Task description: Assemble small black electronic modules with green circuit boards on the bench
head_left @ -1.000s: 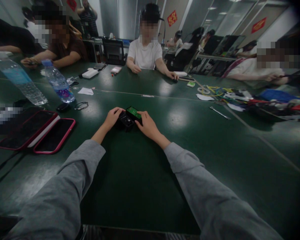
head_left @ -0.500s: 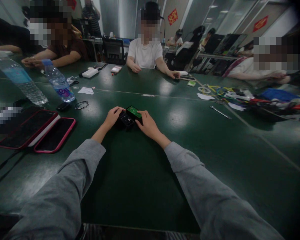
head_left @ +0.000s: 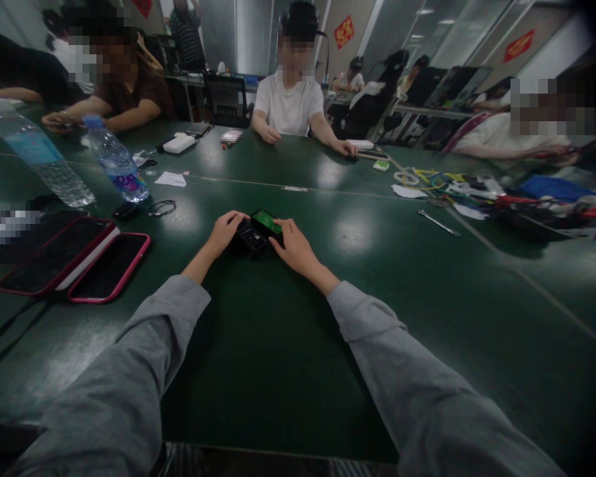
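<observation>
Just ahead of me over the green table (head_left: 278, 344) is a small black device in two parts. Its left part, a dark casing (head_left: 251, 237) with small light marks on it, is gripped along the left edge by my left hand (head_left: 224, 232). The right part is a black shell holding a green circuit board (head_left: 265, 220). My right hand (head_left: 294, 249) closes on that shell from the right, fingers over its far edge and thumb at the near side. The two parts lie side by side, touching or nearly so; whether they are joined I cannot tell.
To the left are a pink-edged phone (head_left: 110, 270), a red-edged case (head_left: 57, 255) and two water bottles (head_left: 122, 165). A wrench (head_left: 438, 222) and a heap of cables (head_left: 501, 192) lie right. Across the table sits a person in white (head_left: 289, 106).
My hands and the two device parts stay almost exactly where they were. The dark left part appears tilted very slightly differently.
</observation>
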A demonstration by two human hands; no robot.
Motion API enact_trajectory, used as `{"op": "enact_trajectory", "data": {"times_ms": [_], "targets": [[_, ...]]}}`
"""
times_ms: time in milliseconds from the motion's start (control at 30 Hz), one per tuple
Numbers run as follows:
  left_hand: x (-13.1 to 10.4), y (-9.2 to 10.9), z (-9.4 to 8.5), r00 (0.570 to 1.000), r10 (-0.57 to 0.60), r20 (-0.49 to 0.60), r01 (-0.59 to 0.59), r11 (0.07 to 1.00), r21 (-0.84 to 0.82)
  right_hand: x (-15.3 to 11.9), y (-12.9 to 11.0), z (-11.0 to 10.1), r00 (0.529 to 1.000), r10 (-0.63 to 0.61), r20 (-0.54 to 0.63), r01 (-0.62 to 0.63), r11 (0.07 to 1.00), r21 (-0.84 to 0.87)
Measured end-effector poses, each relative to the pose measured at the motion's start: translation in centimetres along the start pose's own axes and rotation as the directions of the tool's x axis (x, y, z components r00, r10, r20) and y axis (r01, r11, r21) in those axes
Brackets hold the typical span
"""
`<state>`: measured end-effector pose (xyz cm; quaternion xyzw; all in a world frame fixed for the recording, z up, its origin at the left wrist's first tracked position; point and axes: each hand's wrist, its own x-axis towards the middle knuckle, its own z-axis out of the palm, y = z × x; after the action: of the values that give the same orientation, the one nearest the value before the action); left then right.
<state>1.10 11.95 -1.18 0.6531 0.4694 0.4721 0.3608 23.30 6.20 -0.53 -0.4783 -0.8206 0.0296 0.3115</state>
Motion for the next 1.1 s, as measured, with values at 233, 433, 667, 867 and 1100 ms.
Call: {"op": "enact_trajectory", "data": {"times_ms": [233, 433, 667, 867, 1100], "targets": [[-0.01, 0.22, 0.01, 1.0, -0.011, 0.002, 0.011, 1.0, 0.0, 0.0, 0.53, 0.58, 1.0, -0.011, -0.026, 0.011, 1.0, 0.0], [-0.18, 0.37, 0.03, 1.0, -0.001, 0.024, 0.002, 1.0, -0.013, 0.06, 0.55, 0.62, 0.999, -0.018, -0.036, 0.018, 1.0, 0.006], [-0.13, 0.16, 0.25, 0.999, 0.011, 0.05, -0.01, 1.0, -0.025, 0.07, 0.53, 0.68, 0.999, -0.016, -0.033, 0.016, 1.0, 0.01], [-0.16, 0.31, 0.18, 0.998, 0.01, 0.056, -0.009, 1.0, -0.029, 0.1, 0.5, 0.61, 0.999, -0.016, -0.033, 0.016, 1.0, 0.0], [-0.24, 0.63, 0.2, 0.999, 0.011, 0.049, -0.011, 1.0, -0.011, 0.16, 0.4, 0.54, 1.0, -0.007, -0.018, 0.007, 1.0, 0.003]]}}
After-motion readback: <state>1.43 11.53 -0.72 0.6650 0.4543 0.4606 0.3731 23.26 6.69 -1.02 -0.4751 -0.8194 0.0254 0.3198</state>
